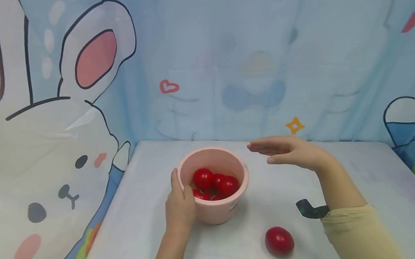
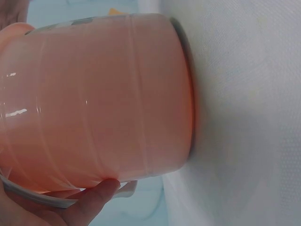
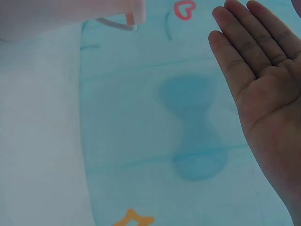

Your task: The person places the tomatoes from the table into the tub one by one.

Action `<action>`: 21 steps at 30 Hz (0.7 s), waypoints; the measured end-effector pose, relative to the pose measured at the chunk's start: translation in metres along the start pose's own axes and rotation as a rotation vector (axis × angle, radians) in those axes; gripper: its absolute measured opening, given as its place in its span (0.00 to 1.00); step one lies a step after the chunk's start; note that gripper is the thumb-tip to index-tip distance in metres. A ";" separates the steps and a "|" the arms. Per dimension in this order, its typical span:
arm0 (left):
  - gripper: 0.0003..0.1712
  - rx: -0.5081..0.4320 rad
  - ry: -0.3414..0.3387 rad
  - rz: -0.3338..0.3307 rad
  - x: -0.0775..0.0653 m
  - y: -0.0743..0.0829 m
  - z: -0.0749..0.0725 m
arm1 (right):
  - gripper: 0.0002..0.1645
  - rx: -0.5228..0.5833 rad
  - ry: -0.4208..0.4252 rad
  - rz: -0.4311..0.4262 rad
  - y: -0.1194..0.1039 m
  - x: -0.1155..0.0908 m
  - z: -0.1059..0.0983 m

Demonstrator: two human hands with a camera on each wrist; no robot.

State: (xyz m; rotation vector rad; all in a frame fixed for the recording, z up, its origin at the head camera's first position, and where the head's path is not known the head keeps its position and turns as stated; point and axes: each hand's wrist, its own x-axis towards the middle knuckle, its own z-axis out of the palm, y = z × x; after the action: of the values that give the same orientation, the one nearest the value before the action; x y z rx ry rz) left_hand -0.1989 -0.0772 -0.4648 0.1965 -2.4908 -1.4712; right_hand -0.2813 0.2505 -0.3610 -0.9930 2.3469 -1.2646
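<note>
A pink bucket (image 1: 214, 214) stands upright on the table with several red tomatoes (image 1: 216, 182) inside. My left hand (image 1: 180, 208) grips its left side near the rim. In the left wrist view the thumb (image 2: 96, 200) lies against the bucket wall (image 2: 103, 103), beside a pale handle (image 2: 40, 197). To the right of the bucket, my right hand (image 1: 290, 152) is held in the air, fingers straight and together, holding nothing. The right wrist view shows its bare palm (image 3: 270, 101). On the table, nearer to me, lies a dark red, egg-shaped object (image 1: 279, 241), apart from both hands.
The table (image 1: 127, 237) has a pale cover. A blue curtain (image 1: 196, 58) with cartoon prints hangs behind its far edge and along both sides. Each wrist wears a dark strap mount (image 1: 312, 210).
</note>
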 end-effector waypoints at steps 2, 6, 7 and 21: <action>0.41 -0.003 0.005 0.001 0.000 0.001 -0.001 | 0.30 -0.006 0.018 -0.001 0.003 -0.006 0.000; 0.40 0.004 0.003 0.000 0.000 0.000 -0.001 | 0.31 -0.024 0.040 -0.003 0.008 -0.019 0.003; 0.40 0.004 0.000 0.000 0.000 0.000 0.000 | 0.31 -0.027 0.042 -0.001 0.010 -0.023 0.005; 0.40 0.002 -0.007 0.003 0.000 0.000 0.000 | 0.31 0.002 0.067 0.008 0.038 -0.064 0.039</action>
State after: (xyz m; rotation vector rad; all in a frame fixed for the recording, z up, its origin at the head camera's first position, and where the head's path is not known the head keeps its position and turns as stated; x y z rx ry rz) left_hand -0.1988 -0.0778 -0.4649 0.1876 -2.4968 -1.4714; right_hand -0.2302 0.2853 -0.4185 -0.9536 2.3964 -1.3169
